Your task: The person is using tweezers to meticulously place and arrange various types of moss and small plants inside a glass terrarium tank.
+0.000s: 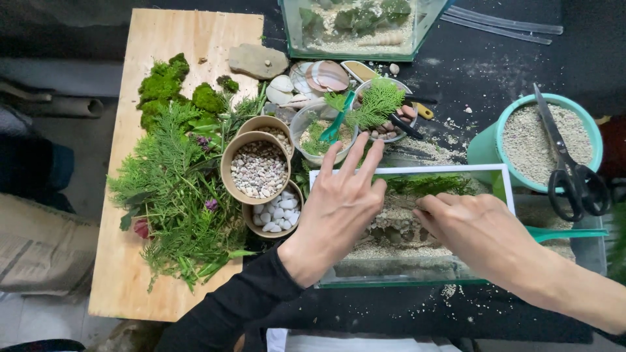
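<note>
— What are you wearing on your arms?

— My left hand point(339, 212) comes out of a long black sleeve, snug, plain, ending right at the wrist. My right hand point(479, 234) has no sleeve showing; the forearm is bare.

— Rings, a watch?

— None on either; nails short and unpainted.

right hand point(479, 231) fingertips buried in sand, second tank point(358, 29) cropped by top edge

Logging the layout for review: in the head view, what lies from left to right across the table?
Wooden board with ferns → bowl of mixed pebbles → left hand → right hand in the glass tank → scissors on the teal pot of grit.
</note>
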